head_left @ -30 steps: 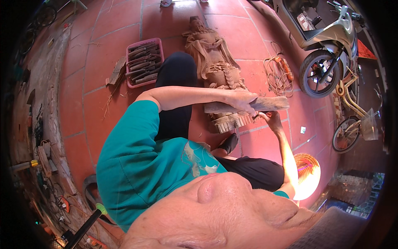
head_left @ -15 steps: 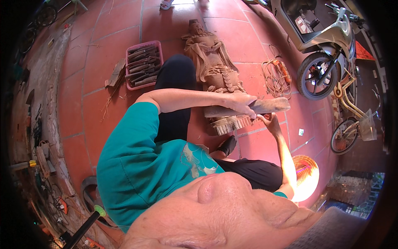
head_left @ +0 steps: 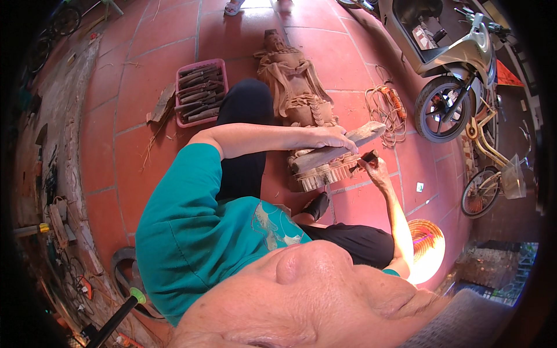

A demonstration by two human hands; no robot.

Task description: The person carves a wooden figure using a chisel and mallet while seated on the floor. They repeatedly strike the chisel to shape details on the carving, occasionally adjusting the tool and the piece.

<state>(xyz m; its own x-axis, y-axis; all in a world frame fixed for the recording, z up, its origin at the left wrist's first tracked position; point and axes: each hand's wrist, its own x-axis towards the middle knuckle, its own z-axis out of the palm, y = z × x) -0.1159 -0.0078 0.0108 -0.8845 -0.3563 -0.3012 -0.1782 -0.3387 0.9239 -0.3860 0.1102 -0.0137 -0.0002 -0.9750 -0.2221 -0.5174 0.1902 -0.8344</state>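
Observation:
My left hand (head_left: 336,140) is closed around the middle of a long, club-shaped wooden mallet (head_left: 368,133). Between the fingers of my right hand (head_left: 376,169) is a chisel (head_left: 369,156) with a dark handle; its tip points toward the base of a carved wooden statue (head_left: 299,87). A robed figure, the statue lies on its back on the floor with its head away from me. Its base (head_left: 324,176), cut with upright ridges, is at the near end, partly hidden by the mallet and my left hand. The mallet is apart from the chisel handle.
On the left, a pink basket (head_left: 178,110) holds several carving tools, beside a piece of bark-like wood (head_left: 161,105). A coiled cord (head_left: 380,116) lies right of the statue. Farther right stand a scooter (head_left: 447,104) and a bicycle (head_left: 484,185). A person's foot (head_left: 233,7) shows at the far edge.
My left hand has swung the mallet's far end up and away from the chisel. The chisel handle now shows above my right hand, which stays by the statue's base.

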